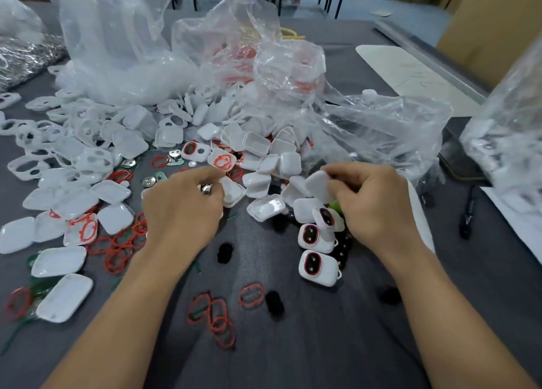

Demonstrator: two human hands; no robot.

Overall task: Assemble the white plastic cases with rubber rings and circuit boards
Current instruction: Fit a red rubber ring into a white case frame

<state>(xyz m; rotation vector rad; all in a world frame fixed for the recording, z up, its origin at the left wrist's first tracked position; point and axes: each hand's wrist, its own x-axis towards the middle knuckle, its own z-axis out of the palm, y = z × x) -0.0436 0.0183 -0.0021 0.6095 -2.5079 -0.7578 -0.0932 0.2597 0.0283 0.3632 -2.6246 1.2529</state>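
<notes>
**Case**: white plastic shell, a rounded rectangle. It is held tilted above the middle of the table, pinched at its edge by the curled fingers of the right hand. Judged light, stiff, smooth and a little slippery, and the thin walls may flex or crack under a hard squeeze. Best taken by the long rims, thumb against fingers, leaving the hollow free.

**Left hand**: fingers curled on a small silvery metal part, perhaps from a board; too small to tell.

**Rings**: red rubber, loose on the table between the forearms. Judged soft, limp and apt to tangle; lift one at a time by a pinch.

**Boards**: green, with metal discs, beside the heap. Judged fragile; hold by the edges.

**Finished cases**: three, just below the right hand.

**Heap**: unfilled shells, beyond both hands.

**Bags**: clear and crumpled, behind the heap.

**Table**: grey.
</notes>
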